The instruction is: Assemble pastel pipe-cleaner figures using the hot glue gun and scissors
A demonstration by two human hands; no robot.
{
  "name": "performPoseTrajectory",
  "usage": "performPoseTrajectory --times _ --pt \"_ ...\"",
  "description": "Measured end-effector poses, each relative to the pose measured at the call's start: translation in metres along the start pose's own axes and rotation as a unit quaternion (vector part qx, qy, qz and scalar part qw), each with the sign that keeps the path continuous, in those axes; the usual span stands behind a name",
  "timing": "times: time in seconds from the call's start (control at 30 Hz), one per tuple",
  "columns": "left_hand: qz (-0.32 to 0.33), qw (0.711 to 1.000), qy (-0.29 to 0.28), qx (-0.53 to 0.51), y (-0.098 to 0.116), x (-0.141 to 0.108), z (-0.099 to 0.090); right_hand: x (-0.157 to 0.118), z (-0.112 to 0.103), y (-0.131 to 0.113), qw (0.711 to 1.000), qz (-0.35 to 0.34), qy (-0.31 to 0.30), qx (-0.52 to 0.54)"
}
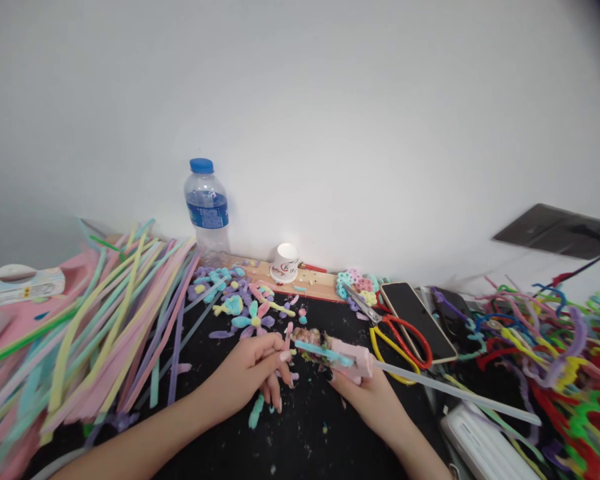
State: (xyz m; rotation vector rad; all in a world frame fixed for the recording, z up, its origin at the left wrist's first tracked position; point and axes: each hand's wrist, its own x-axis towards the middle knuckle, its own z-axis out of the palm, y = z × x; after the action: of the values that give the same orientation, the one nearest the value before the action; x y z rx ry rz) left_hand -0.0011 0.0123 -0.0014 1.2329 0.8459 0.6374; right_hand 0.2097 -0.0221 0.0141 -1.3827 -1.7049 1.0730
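Glue gun point(361, 362), gripped in your right hand point(373, 402), aimed toward nine o'clock, so its tip lies near the pink fuzzy piece point(288, 334) pinched by your left hand point(247, 373).

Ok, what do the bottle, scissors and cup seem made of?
Bottle: glossy clear plastic, by its see-through walls.
Scissors: metal blades, by their grey sheen; smooth red and yellow handles, probably plastic.
Cup: likely paper, fairly matte, judging by its white printed wall.
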Motion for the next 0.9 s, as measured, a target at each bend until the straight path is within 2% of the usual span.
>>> performPoseTrajectory --times 0.2,0.43,0.67,0.9 --pt "-0.001 1.000 0.018 0.003 0.001 -0.001 0.001 0.000 -0.001 -0.003 1.000 0.014 -0.019 -0.011" --pt "0.002 1.000 0.008 0.017 0.004 -0.001 0.001 0.000 -0.001 0.009 1.000 0.020 0.015 -0.008" --pt "0.000 1.000 0.008 0.021 0.004 -0.002 0.000 0.000 -0.004 0.000 0.999 0.021 -0.026 -0.023" --pt "0.003 1.000 0.004 0.030 0.004 -0.002 0.001 0.000 -0.003 0.004 0.999 0.031 0.015 -0.001"
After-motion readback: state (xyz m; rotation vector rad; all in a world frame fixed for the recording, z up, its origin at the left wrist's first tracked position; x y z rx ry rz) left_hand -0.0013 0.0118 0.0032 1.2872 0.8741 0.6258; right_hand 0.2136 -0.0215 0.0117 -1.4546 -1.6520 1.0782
